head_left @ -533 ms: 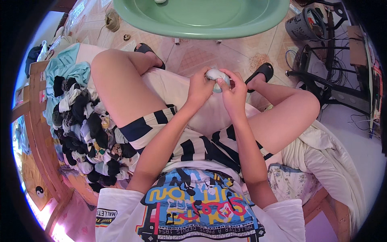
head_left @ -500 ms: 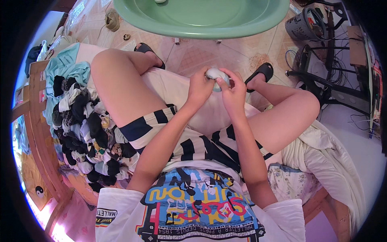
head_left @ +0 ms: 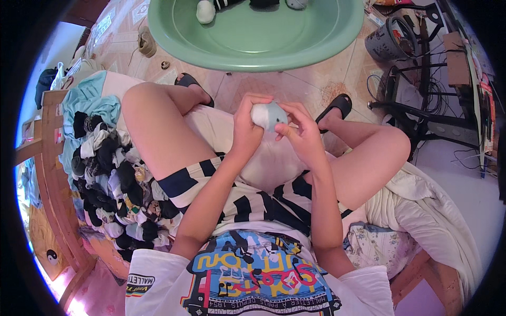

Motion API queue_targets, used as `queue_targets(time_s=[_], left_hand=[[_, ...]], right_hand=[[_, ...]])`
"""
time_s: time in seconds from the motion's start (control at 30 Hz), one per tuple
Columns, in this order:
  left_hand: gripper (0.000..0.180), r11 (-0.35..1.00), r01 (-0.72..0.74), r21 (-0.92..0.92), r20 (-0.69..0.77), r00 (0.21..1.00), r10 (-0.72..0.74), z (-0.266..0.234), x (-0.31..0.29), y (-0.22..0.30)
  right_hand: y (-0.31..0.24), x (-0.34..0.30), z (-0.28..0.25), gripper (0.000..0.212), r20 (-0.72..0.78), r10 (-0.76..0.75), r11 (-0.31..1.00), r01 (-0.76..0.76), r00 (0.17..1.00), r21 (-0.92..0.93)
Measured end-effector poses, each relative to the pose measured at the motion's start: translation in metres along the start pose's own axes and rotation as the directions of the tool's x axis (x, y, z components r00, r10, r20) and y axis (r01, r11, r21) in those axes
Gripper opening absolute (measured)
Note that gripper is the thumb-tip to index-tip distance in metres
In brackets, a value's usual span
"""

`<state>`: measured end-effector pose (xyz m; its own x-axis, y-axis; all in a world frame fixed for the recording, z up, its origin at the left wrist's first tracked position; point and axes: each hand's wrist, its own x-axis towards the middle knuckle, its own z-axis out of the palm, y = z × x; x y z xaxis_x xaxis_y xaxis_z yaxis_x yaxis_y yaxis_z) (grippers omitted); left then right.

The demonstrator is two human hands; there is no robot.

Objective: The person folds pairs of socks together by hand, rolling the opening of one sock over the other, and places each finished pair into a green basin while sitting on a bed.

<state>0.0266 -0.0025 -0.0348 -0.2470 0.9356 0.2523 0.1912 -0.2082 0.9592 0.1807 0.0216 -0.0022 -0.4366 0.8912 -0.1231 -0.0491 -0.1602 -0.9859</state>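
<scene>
A balled-up pair of socks [head_left: 269, 116], white on one side and pale blue-grey on the other, is held up between my hands above the bed edge between my legs. My left hand [head_left: 247, 125] wraps around its left side. My right hand [head_left: 304, 131] presses its thumb and fingertips against the right side, near a small dark mark on the fabric. To my left lies a heap of balled socks [head_left: 124, 179] in black, white and grey. In front of me, the green basin [head_left: 253, 64] contains several socks, among them a white ball [head_left: 205, 11] by its left wall.
A teal cloth [head_left: 92, 100] lies beyond the heap, beside a wooden bed rail [head_left: 52, 174]. Rumpled white bedding [head_left: 421, 205] is at my right. Further right are a black chair frame [head_left: 432, 126], cables and a grey basket [head_left: 390, 39]. A shoe [head_left: 147, 42] sits on the tiled floor.
The sock ball has moved slightly left and toward me, and now looks rounder, with its blue-grey side showing. The view has tilted up, bringing more of the basin and its socks into sight.
</scene>
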Motion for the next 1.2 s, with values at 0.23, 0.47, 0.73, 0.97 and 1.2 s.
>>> queue_targets(time_s=[0.23,0.47,0.73,0.97,1.2], left_hand=[[0.036,0.997,-0.065,0.041,-0.055,0.996,0.067,-0.002,0.0,0.007],[0.047,0.927,-0.226,0.298,0.005,0.972,0.235,-0.018,0.001,0.062],[0.05,0.997,-0.019,0.071,0.26,0.966,0.0,-0.038,-0.022,0.097],[0.061,0.993,0.078,0.087,0.489,0.865,-0.111,-0.07,-0.015,0.128],[0.053,0.979,-0.001,0.205,0.41,0.908,-0.085,-0.086,-0.018,0.133]], right_hand=[[-0.014,-0.009,0.015,0.048,-0.044,-0.101,0.961,0.086,0.994,-0.265],[-0.05,-0.023,0.006,0.062,0.134,-0.177,0.964,0.2,0.975,-0.178],[-0.077,-0.044,0.013,0.058,0.078,-0.302,0.841,0.305,0.95,-0.447],[-0.076,-0.06,0.021,0.056,0.098,-0.223,0.894,0.244,0.97,-0.376],[-0.106,-0.058,0.026,0.056,0.14,-0.176,0.86,0.222,0.974,-0.459]])
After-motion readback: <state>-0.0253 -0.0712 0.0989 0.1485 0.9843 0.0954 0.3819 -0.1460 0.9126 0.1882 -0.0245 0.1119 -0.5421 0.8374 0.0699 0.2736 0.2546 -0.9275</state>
